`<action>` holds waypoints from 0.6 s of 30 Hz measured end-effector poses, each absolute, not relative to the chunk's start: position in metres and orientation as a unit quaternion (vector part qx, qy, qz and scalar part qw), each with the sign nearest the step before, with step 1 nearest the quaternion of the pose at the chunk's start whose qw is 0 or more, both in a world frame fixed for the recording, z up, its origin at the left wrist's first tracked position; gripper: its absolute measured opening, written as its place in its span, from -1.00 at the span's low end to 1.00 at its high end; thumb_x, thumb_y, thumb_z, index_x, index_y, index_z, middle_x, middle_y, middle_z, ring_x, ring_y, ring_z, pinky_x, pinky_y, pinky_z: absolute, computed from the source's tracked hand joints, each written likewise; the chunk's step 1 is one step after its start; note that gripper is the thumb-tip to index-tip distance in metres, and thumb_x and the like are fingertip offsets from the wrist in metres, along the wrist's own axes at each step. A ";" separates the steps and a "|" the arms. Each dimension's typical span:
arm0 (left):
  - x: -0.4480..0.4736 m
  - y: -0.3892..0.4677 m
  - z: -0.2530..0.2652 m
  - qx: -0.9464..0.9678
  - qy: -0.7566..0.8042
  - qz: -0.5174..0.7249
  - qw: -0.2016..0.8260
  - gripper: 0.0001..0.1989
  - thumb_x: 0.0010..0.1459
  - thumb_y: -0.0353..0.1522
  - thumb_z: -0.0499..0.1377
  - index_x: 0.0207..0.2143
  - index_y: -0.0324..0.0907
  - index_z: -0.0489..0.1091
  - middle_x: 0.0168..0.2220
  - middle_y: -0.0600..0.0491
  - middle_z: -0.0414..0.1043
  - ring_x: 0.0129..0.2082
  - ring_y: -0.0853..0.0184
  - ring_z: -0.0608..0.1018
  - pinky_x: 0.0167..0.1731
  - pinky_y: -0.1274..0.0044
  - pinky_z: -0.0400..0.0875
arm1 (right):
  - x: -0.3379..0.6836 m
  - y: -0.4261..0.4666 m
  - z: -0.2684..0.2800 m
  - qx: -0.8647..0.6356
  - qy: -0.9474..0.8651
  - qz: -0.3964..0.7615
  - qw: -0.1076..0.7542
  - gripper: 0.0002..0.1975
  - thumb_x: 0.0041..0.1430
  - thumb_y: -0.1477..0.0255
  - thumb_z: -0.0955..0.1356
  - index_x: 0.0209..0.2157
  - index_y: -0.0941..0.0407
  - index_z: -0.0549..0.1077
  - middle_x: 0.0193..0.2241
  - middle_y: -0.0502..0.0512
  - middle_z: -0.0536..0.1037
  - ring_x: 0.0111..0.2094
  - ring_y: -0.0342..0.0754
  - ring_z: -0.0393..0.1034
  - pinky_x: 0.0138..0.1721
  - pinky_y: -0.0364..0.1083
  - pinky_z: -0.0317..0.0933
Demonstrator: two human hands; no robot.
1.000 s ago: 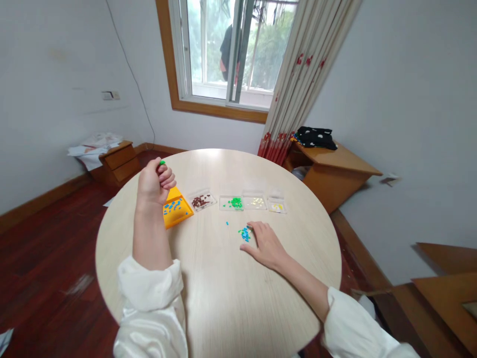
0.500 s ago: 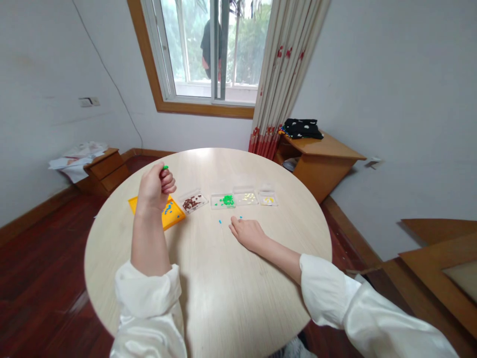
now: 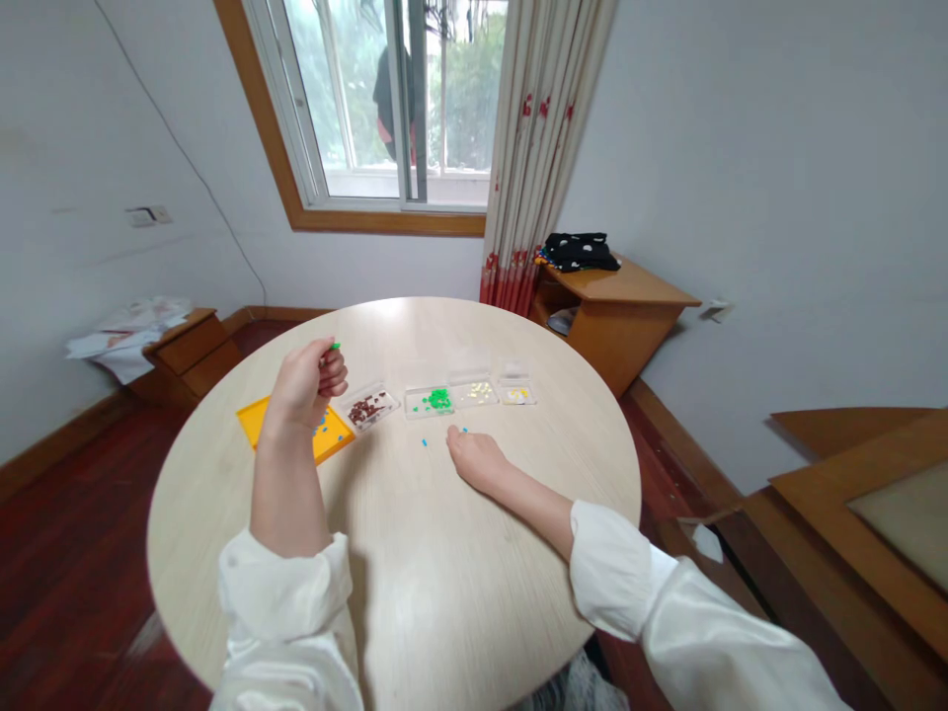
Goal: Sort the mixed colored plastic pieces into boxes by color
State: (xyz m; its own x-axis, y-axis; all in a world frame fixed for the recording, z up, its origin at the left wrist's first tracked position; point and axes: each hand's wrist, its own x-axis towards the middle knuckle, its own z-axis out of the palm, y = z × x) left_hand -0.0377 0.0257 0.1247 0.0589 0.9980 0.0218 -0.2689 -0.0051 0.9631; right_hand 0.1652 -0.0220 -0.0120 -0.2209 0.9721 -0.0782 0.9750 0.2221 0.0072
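Observation:
My left hand (image 3: 303,383) is raised above the yellow tray (image 3: 256,420), its fingers closed around a small green piece (image 3: 336,346) whose end sticks out at the top. Small blue pieces lie in that tray, partly covered by my wrist. My right hand (image 3: 478,461) rests on the table with fingers curled together; whether anything is between them is hidden. Just beyond its knuckles lies one blue piece (image 3: 465,431), and to its left another blue piece (image 3: 425,442).
Clear boxes stand in a row across the round table (image 3: 415,553): one with brown pieces (image 3: 366,409), one with green pieces (image 3: 439,399), one with pale yellow pieces (image 3: 480,391) and one with yellow-and-white pieces (image 3: 518,395). A wooden cabinet (image 3: 614,326) stands behind.
The whole view has shifted, so the table and boxes appear further left. My right fingers have drawn in closer together. The left hand still holds the green piece, a little lower in view.

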 end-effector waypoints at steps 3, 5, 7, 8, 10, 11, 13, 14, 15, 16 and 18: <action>-0.039 0.027 0.123 0.447 0.400 0.547 0.584 -0.67 0.06 -0.43 -0.02 -0.72 -0.17 -0.03 -0.78 0.25 -0.19 -0.79 0.57 -0.08 -0.80 0.71 -0.15 | 0.170 -0.017 -0.016 0.619 0.784 -0.040 0.000 -0.70 0.29 0.50 0.05 -0.10 0.25 0.29 -0.33 0.35 0.55 -0.28 0.10 0.49 -0.34 -0.05 0.27; -0.039 0.028 0.122 0.445 0.399 0.548 0.586 -0.67 0.06 -0.43 -0.02 -0.71 -0.17 -0.03 -0.77 0.25 -0.19 -0.79 0.57 -0.08 -0.81 0.71 -0.15 | 0.176 -0.013 -0.019 0.629 0.771 -0.071 -0.068 -0.74 0.30 0.46 0.08 -0.17 0.22 0.31 -0.37 0.29 0.55 -0.34 0.04 0.47 -0.36 -0.09 0.23; -0.040 0.029 0.122 0.442 0.398 0.547 0.589 -0.67 0.06 -0.43 -0.01 -0.72 -0.17 -0.04 -0.77 0.25 -0.20 -0.79 0.57 -0.09 -0.81 0.72 -0.15 | 0.184 -0.007 -0.020 0.642 0.731 -0.128 -0.190 -0.79 0.28 0.45 0.12 -0.31 0.18 0.32 -0.46 0.18 0.51 -0.43 -0.06 0.41 -0.40 -0.14 0.17; -0.040 0.029 0.121 0.441 0.397 0.546 0.592 -0.66 0.06 -0.43 -0.01 -0.72 -0.17 -0.04 -0.77 0.25 -0.20 -0.79 0.57 -0.09 -0.81 0.72 -0.15 | 0.188 -0.005 -0.020 0.640 0.700 -0.171 -0.266 -0.79 0.27 0.46 0.13 -0.41 0.16 0.30 -0.52 0.10 0.47 -0.48 -0.12 0.36 -0.42 -0.17 0.14; -0.040 0.029 0.122 0.438 0.393 0.540 0.602 -0.65 0.06 -0.41 0.00 -0.72 -0.17 -0.04 -0.76 0.25 -0.20 -0.78 0.57 -0.09 -0.81 0.71 -0.15 | 0.196 -0.001 -0.019 0.607 0.608 -0.302 -0.411 -0.74 0.27 0.43 0.13 -0.52 0.12 0.20 -0.67 -0.07 0.29 -0.63 -0.21 0.19 -0.53 -0.22 0.05; -0.040 0.028 0.123 0.438 0.389 0.535 0.609 -0.65 0.07 -0.40 0.01 -0.72 -0.16 -0.05 -0.76 0.25 -0.19 -0.78 0.57 -0.09 -0.81 0.71 -0.14 | 0.199 0.000 -0.018 0.576 0.549 -0.386 -0.467 -0.73 0.27 0.38 0.14 -0.53 0.10 0.15 -0.73 -0.15 0.18 -0.70 -0.24 0.07 -0.60 -0.24 -0.02; -0.040 0.027 0.125 0.434 0.380 0.529 0.622 -0.64 0.08 -0.37 0.02 -0.71 -0.16 -0.04 -0.76 0.25 -0.19 -0.77 0.56 -0.10 -0.81 0.72 -0.14 | 0.204 0.000 -0.014 0.489 0.431 -0.551 -0.521 -0.72 0.24 0.29 0.17 -0.53 0.08 0.11 -0.78 -0.25 0.01 -0.76 -0.27 -0.17 -0.68 -0.26 -0.17; -0.040 0.025 0.126 0.432 0.375 0.528 0.627 -0.64 0.08 -0.36 0.02 -0.71 -0.16 -0.03 -0.76 0.25 -0.20 -0.77 0.56 -0.10 -0.81 0.72 -0.14 | 0.206 0.000 -0.012 0.442 0.383 -0.616 -0.527 -0.71 0.22 0.27 0.21 -0.52 0.08 0.10 -0.78 -0.27 -0.03 -0.77 -0.28 -0.24 -0.70 -0.27 -0.22; -0.040 0.024 0.127 0.430 0.370 0.531 0.630 -0.64 0.09 -0.35 0.03 -0.70 -0.17 -0.03 -0.76 0.25 -0.20 -0.76 0.56 -0.10 -0.80 0.72 -0.15 | 0.207 -0.001 -0.009 0.400 0.346 -0.666 -0.526 -0.71 0.20 0.29 0.24 -0.53 0.09 0.09 -0.79 -0.29 -0.05 -0.77 -0.29 -0.28 -0.71 -0.28 -0.25; -0.039 0.023 0.128 0.427 0.364 0.535 0.632 -0.64 0.09 -0.35 0.03 -0.70 -0.17 -0.02 -0.76 0.25 -0.20 -0.76 0.56 -0.10 -0.80 0.72 -0.14 | 0.208 -0.002 -0.007 0.365 0.317 -0.702 -0.522 -0.70 0.19 0.31 0.26 -0.54 0.09 0.08 -0.79 -0.29 -0.05 -0.77 -0.30 -0.30 -0.71 -0.29 -0.26; -0.040 0.021 0.129 0.425 0.357 0.540 0.632 -0.64 0.09 -0.34 0.03 -0.70 -0.17 -0.03 -0.76 0.24 -0.20 -0.76 0.56 -0.10 -0.80 0.72 -0.14 | 0.210 -0.005 -0.004 0.323 0.268 -0.742 -0.523 -0.69 0.22 0.38 0.23 -0.56 0.10 0.07 -0.79 -0.28 -0.07 -0.77 -0.31 -0.33 -0.71 -0.30 -0.25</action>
